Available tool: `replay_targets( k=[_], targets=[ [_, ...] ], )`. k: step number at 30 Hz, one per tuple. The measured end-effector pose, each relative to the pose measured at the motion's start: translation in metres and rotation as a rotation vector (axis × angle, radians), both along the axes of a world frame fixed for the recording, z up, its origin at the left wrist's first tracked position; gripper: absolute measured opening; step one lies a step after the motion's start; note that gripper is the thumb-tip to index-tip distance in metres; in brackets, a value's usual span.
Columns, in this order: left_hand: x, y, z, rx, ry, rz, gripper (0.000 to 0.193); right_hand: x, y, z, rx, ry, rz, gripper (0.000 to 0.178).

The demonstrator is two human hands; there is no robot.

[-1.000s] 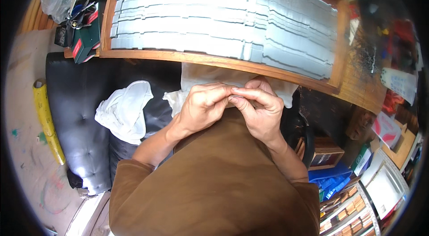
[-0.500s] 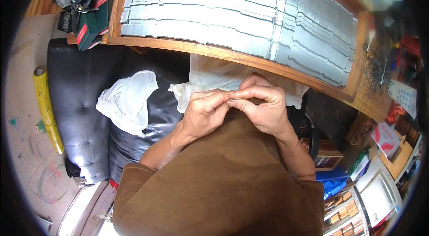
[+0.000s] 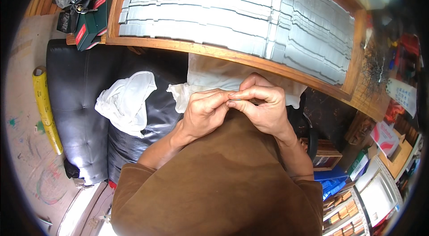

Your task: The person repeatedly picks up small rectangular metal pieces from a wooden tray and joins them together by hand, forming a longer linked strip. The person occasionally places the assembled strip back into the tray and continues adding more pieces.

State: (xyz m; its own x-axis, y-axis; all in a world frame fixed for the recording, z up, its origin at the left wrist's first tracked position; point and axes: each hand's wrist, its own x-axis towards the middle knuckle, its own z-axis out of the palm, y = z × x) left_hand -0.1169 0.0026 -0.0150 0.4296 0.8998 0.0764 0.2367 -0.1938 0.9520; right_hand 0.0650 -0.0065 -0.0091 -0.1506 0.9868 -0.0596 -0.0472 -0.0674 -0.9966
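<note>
A wooden counter [image 3: 232, 55] curves across the top, carrying overlapping rows of grey strips [image 3: 232, 17]; below its edge sits a black padded seat [image 3: 76, 115] with a crumpled white cloth [image 3: 127, 102] on it. A pale cloth [image 3: 210, 77] hangs from under the counter edge, at about twelve o'clock from the hands.

The left hand [image 3: 203, 113] and right hand [image 3: 263, 111] meet close to the chest, above the brown shirt [image 3: 214, 182]. Their fingers [image 3: 248, 95] are pinched together tip to tip — thumbs and forefingers pressed on something very small and thin that barely shows between them, too small to name. Whatever it is lies at the pinch point, its line running roughly nine to three o'clock, from one hand's tips to the other's. Both hands are equally near it; neither is free.

The grey strips lie well apart from the hands, up at twelve o'clock — across the counter edge.
</note>
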Motion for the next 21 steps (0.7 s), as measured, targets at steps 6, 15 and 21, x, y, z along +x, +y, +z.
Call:
replay_targets(
  k=[6, 15, 21],
  targets=[
    [0.0022, 0.0000, 0.0019, -0.015, -0.007, -0.004, 0.017, 0.0012, -0.0004, 0.0005, 0.013, -0.003, 0.000, 0.014],
    [0.0038, -0.0021, 0.0005, -0.023, -0.014, -0.014, 0.018, 0.0026, -0.0017, 0.0026, 0.022, -0.013, -0.009, 0.014],
    [0.0057, -0.0035, 0.0000, -0.036, -0.034, -0.024, 0.018, 0.0027, -0.0039, 0.0039, 0.056, -0.016, -0.029, 0.011]
  ],
)
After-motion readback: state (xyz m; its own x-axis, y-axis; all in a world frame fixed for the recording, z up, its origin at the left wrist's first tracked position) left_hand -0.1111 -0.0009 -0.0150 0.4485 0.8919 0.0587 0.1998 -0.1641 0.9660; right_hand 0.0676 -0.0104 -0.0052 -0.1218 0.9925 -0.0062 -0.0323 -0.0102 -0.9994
